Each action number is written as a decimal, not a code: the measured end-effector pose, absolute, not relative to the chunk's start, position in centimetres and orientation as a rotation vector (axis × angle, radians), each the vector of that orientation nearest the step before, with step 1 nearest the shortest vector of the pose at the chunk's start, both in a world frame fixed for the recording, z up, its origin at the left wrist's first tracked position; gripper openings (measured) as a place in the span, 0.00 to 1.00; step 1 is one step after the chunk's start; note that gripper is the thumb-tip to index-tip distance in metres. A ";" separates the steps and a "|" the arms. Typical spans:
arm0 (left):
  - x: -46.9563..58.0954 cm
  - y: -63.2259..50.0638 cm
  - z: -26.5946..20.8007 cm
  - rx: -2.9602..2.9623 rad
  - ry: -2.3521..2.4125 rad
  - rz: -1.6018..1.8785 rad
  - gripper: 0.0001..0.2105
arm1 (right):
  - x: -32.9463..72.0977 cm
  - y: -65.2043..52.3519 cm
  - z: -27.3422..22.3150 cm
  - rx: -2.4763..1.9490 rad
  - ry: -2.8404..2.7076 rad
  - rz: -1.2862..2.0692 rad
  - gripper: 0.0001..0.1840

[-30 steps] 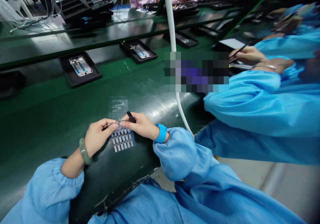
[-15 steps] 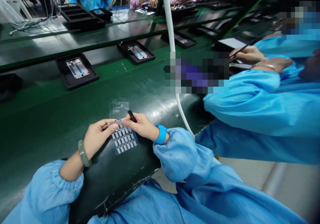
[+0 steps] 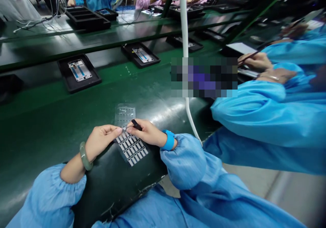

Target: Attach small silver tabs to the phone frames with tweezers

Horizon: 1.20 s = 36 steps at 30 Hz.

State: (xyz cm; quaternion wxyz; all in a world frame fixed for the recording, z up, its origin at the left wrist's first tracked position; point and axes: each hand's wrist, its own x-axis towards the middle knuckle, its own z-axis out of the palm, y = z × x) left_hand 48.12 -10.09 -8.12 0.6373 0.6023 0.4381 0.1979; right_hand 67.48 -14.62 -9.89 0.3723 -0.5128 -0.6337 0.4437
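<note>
My left hand (image 3: 103,138), with a green bangle at its wrist, has thumb and forefinger pinched at the left edge of a sheet of small white-and-black stickers (image 3: 135,150). The sheet's far part is clear film. Across it, my right hand (image 3: 150,133), wearing a blue wristband, is closed round a slim black tool (image 3: 137,124). Only the tool's upper end shows above the fingers; its kind is hidden. Both hands' fingertips nearly meet over the sheet, and what lies between them is too small to make out.
Black trays (image 3: 80,72) with phone frames sit on the green bench (image 3: 46,119) beyond my hands. A white cable (image 3: 185,27) hangs to my right, beside a co-worker's blue sleeve (image 3: 249,99). Other people work across the bench.
My fingertips have drawn closer together. The near end of the sticker sheet has swung right and toward me. A thin shiny strip seen at my left fingers before no longer shows.
</note>
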 end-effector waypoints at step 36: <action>46.8 -10.5 -9.0 2.374 0.673 0.384 0.34 | 69.8 -15.5 -8.8 -1.124 -1.438 0.759 0.15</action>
